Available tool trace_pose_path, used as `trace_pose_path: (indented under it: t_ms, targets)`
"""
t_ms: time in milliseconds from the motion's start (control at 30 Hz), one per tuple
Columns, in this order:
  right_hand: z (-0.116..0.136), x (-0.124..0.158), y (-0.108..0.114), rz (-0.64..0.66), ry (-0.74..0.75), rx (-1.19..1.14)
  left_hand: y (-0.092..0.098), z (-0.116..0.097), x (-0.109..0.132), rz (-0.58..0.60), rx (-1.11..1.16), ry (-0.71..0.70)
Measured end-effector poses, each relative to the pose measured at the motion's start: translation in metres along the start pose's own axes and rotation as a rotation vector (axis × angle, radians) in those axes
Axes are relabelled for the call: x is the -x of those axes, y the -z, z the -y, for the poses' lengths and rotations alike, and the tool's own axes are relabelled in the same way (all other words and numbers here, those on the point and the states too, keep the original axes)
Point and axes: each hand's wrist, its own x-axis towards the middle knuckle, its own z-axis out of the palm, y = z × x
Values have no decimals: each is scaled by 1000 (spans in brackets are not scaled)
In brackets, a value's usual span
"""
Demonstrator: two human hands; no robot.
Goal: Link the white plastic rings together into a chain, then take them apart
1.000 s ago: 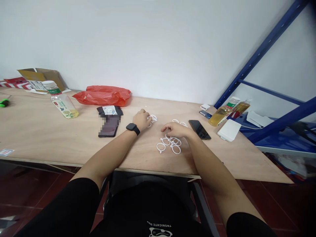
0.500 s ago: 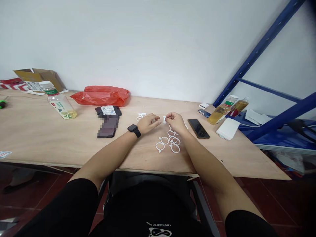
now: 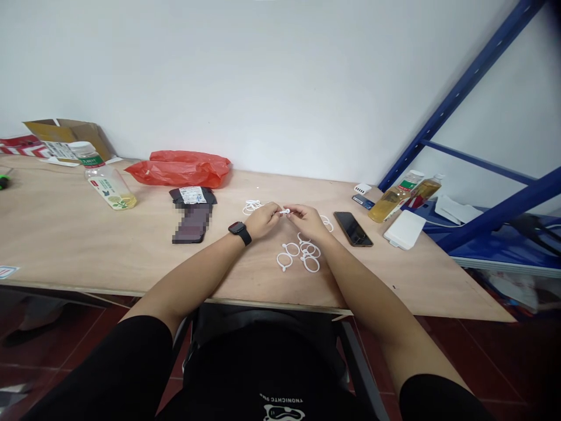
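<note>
My left hand [image 3: 263, 220], with a black watch [image 3: 239, 232] on its wrist, is closed with its fingertips at the left end of a small white curtain ring [image 3: 286, 211]. My right hand [image 3: 309, 221] pinches the same ring from the right. The ring is seen nearly edge-on, and fingers cover much of it. Below the hands, several loose white curtain rings [image 3: 284, 269] lie on the table, some overlapping near my right forearm. More rings [image 3: 325, 218] show just right of my right hand. Another heap of white rings [image 3: 250, 207] sits behind my left hand.
A dark phone [image 3: 353, 228], a white box [image 3: 405, 228] and a yellowish drink bottle [image 3: 394, 199] stand at the right, by a blue metal frame [image 3: 477, 161]. On the left are a red plastic bag [image 3: 179, 169], a dark package [image 3: 193, 196], another bottle [image 3: 109, 187] and a cardboard box [image 3: 70, 135].
My left hand has moved right and closed its fingers at the ring. My right hand has shifted slightly left, and the ring has turned from upright to lying sideways between the hands.
</note>
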Motion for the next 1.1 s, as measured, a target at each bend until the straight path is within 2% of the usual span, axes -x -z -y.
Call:
trace_pose_path:
  t_ms: [133,433,900,1000,1100]
  targets:
    - [10,4,1,36,62,78,1,1,0,9,34,34]
    - [18,7,2,82,68,122,1,-1,2,14,72,67]
    - [23,6,-5,-70,75,236,-1,-14,4,93,123,51]
    - [22,4,-2,-47,48,192,-3,-15,3,72,108,39]
    - [20,2,4,3,8,150,-1,-10,2,-31,-3,51]
